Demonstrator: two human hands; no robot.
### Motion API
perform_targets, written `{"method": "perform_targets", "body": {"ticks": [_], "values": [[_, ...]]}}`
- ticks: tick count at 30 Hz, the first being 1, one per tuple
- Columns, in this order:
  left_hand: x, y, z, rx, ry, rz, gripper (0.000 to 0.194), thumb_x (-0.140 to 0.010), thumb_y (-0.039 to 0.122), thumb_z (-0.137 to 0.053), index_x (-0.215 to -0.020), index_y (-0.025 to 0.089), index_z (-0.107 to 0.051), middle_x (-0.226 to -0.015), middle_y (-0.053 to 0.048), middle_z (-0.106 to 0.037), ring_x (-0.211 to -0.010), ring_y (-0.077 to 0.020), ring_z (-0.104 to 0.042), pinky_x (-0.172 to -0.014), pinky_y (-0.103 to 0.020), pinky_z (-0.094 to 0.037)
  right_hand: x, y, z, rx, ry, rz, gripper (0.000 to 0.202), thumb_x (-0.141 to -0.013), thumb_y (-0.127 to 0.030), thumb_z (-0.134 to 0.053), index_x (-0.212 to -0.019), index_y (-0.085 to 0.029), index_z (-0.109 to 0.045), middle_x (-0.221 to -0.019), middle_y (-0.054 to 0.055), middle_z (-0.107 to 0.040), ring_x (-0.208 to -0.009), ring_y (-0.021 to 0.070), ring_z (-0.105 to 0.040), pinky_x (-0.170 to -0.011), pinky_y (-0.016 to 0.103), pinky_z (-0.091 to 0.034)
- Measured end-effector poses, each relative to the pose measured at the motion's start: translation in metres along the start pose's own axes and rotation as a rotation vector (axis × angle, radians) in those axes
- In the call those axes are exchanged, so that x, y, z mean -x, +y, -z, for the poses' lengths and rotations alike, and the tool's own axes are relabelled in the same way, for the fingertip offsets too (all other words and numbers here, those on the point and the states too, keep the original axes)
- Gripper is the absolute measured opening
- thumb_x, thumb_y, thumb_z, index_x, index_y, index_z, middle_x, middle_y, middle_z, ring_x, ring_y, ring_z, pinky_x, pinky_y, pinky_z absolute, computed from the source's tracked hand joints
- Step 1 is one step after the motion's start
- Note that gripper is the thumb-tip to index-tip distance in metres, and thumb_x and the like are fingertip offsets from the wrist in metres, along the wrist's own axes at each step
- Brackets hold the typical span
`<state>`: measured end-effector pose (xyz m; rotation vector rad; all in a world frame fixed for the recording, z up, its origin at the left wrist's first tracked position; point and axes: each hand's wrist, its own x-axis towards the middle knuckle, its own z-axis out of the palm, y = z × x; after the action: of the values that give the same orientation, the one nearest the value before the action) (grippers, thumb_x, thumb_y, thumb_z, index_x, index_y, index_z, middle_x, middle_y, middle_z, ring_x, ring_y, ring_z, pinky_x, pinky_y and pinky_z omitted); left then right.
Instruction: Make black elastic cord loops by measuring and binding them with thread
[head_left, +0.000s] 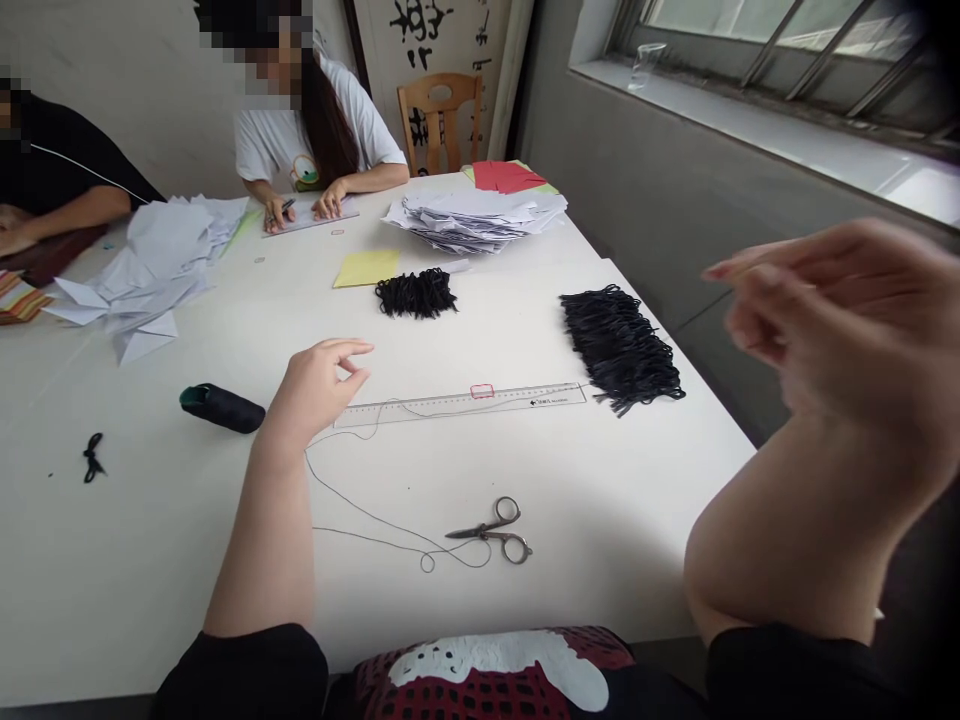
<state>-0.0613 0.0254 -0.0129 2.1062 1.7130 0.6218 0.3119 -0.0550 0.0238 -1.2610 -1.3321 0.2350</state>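
Note:
Near the left end of a clear ruler, my left hand hovers with thumb and forefinger apart, nothing visible between them. My right hand, somewhat blurred, is raised off the table's right side, its fingers pinched on a thin dark thread. That thread stretches left past a black bundle of looped cords and along the ruler, then curls loosely over the table below my left hand. Small metal scissors lie with blades a little apart, touching the thread. A black thread spool rests on its side left of my left hand.
A smaller black cord bundle lies by a yellow paper. Farther back are a stack of white papers and a loose paper pile. A person holds a pen across the table; another sits at left. One knotted black cord lies left.

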Motion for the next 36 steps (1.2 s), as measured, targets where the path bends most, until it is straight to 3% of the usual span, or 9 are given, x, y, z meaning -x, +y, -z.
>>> {"method": "perform_targets", "body": {"ticks": [2,5,8,10,18,23,30,34,36], "values": [[0.009,0.022,-0.006,0.291,0.052,-0.095,0.027,-0.080,0.032,-0.067,-0.101,0.020,-0.077,-0.112,-0.007,-0.073,-0.077,-0.0180,-0.066,-0.068,-0.029,-0.053,0.012,-0.021,-0.025,-0.137,-0.228,0.026,0.010,-0.080,-0.025,-0.075,-0.077,-0.018,-0.068,-0.086,0.009,-0.069,-0.060,0.0095,-0.052,-0.049,0.028,-0.035],[0.027,0.054,-0.021,0.707,-0.180,-0.116,0.030,-0.079,0.039,-0.071,-0.102,0.020,-0.078,-0.092,-0.008,-0.076,-0.068,-0.0160,-0.065,-0.053,-0.025,-0.050,0.029,-0.038,-0.064,-0.330,-0.502,-0.106,0.016,-0.081,-0.031,-0.074,-0.074,-0.018,-0.066,-0.085,0.007,-0.067,-0.079,0.0146,-0.061,-0.057,0.025,-0.044],[0.042,0.074,-0.035,0.933,-0.429,-0.089,0.032,-0.079,0.043,-0.073,-0.100,0.020,-0.078,-0.080,-0.007,-0.076,-0.060,-0.0150,-0.065,-0.049,-0.024,-0.050,0.042,-0.037,-0.093,-0.546,-0.617,-0.305,0.022,-0.080,-0.035,-0.075,-0.073,-0.017,-0.066,-0.090,0.006,-0.065,-0.079,0.0138,-0.060,-0.060,0.025,-0.048],[0.046,0.079,-0.041,0.971,-0.469,-0.054,0.029,-0.078,0.044,-0.074,-0.093,0.019,-0.079,-0.082,-0.007,-0.076,-0.060,-0.0152,-0.066,-0.051,-0.025,-0.052,0.047,-0.032,-0.103,-0.657,-0.669,-0.424,0.023,-0.080,-0.036,-0.075,-0.072,-0.017,-0.066,-0.092,0.006,-0.064,-0.071,0.0111,-0.058,-0.059,0.025,-0.048],[0.042,0.075,-0.039,0.976,-0.392,0.056,0.027,-0.078,0.046,-0.075,-0.083,0.020,-0.078,-0.076,-0.005,-0.076,-0.067,-0.0179,-0.072,-0.063,-0.027,-0.056,0.050,-0.026,-0.109,-0.735,-0.714,-0.544,0.024,-0.080,-0.039,-0.075,-0.075,-0.017,-0.067,-0.073,0.002,-0.063,-0.061,0.0091,-0.049,-0.054,0.024,-0.039],[0.042,0.074,-0.039,1.009,-0.329,0.075,0.024,-0.078,0.043,-0.075,-0.079,0.020,-0.077,-0.076,-0.004,-0.076,-0.068,-0.0173,-0.072,-0.065,-0.028,-0.056,0.048,-0.026,-0.107,-0.663,-0.802,-0.570,0.026,-0.082,-0.041,-0.073,-0.095,-0.019,-0.072,-0.078,0.002,-0.063,-0.065,0.0092,-0.049,-0.054,0.022,-0.033],[0.041,0.072,-0.042,0.960,-0.286,0.098,0.027,-0.077,0.045,-0.075,-0.081,0.019,-0.078,-0.076,-0.006,-0.076,-0.068,-0.0193,-0.072,-0.066,-0.030,-0.058,0.050,-0.019,-0.115,-0.704,-0.717,-0.580,0.027,-0.079,-0.043,-0.074,-0.078,-0.017,-0.068,-0.071,0.001,-0.059,-0.058,0.0074,-0.040,-0.051,0.023,-0.029],[0.040,0.072,-0.043,0.913,-0.327,0.106,0.028,-0.077,0.046,-0.075,-0.084,0.019,-0.078,-0.077,-0.007,-0.076,-0.070,-0.0202,-0.073,-0.068,-0.031,-0.058,0.048,-0.015,-0.116,-0.713,-0.742,-0.567,0.030,-0.080,-0.043,-0.074,-0.075,-0.015,-0.063,-0.062,-0.003,-0.051,-0.055,0.0061,-0.035,-0.050,0.022,-0.027],[0.038,0.072,-0.042,0.916,-0.352,0.113,0.027,-0.076,0.045,-0.076,-0.083,0.019,-0.079,-0.076,-0.006,-0.076,-0.070,-0.0195,-0.073,-0.068,-0.030,-0.058,0.045,-0.016,-0.113,-0.751,-0.748,-0.587,0.030,-0.082,-0.042,-0.073,-0.076,-0.015,-0.060,-0.068,-0.001,-0.056,-0.054,0.0053,-0.039,-0.049,0.021,-0.028]]}}
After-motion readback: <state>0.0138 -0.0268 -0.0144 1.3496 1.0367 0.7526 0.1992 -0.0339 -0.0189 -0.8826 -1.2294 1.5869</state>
